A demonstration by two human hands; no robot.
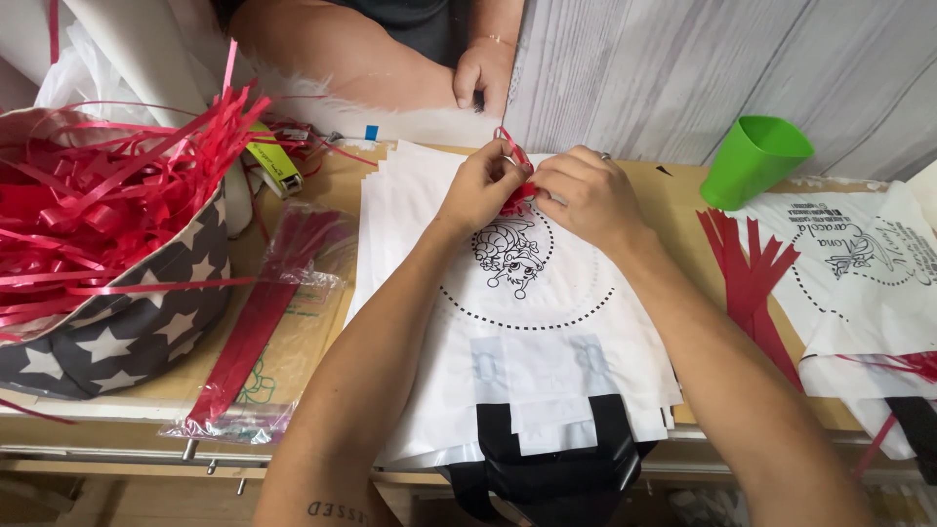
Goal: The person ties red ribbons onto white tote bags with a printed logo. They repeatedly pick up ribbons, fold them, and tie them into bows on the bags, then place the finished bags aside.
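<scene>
Pinching red ribbon [515, 187] between both hands: left hand [485, 185], right hand [586, 195], fingers closed on it, atop white bag stack [532, 322].

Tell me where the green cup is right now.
In the head view the green cup lies tipped at the table's far right, against the grey panelled wall, just above the cut red ribbon strips and right of the right hand.

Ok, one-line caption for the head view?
Both hands, left hand and right hand, pinch a red ribbon bow atop stacked white bags.
</scene>
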